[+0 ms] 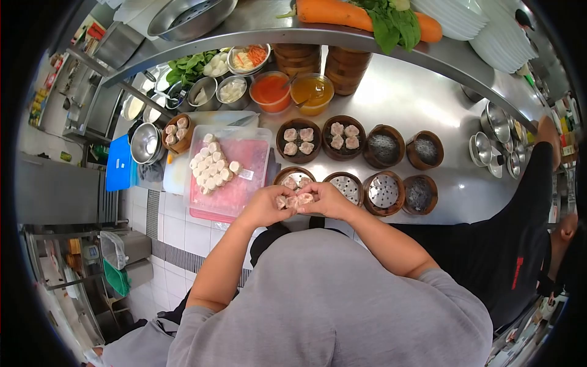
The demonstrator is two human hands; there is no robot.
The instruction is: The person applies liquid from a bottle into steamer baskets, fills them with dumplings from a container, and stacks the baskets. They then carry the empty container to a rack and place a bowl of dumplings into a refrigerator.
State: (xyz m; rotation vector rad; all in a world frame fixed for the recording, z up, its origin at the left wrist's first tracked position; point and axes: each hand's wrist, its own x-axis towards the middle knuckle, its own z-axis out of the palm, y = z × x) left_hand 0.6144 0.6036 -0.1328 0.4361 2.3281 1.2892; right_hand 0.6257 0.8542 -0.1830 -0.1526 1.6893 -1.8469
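Observation:
My left hand (267,207) and my right hand (328,200) are closed around several pinkish dumplings (295,200), held side by side between them. The hands are over the near part of a round steamer basket (296,170), where more dumplings partly show. Behind it, two steamers (285,153) (335,155) hold several dumplings each. To the right are steamers with perforated metal bases (345,188) (384,190). A clear tray (264,136) on the left holds a pile of pale dumplings (211,165). My fingertips partly cover the held dumplings.
Sauce tubs (271,92) (312,93) and stacked steamers (347,70) stand at the back, beneath a metal shelf (275,35). A knife (243,120) lies behind the tray. Metal bowls (147,143) are at left. Another person's dark sleeve (527,183) reaches in at right.

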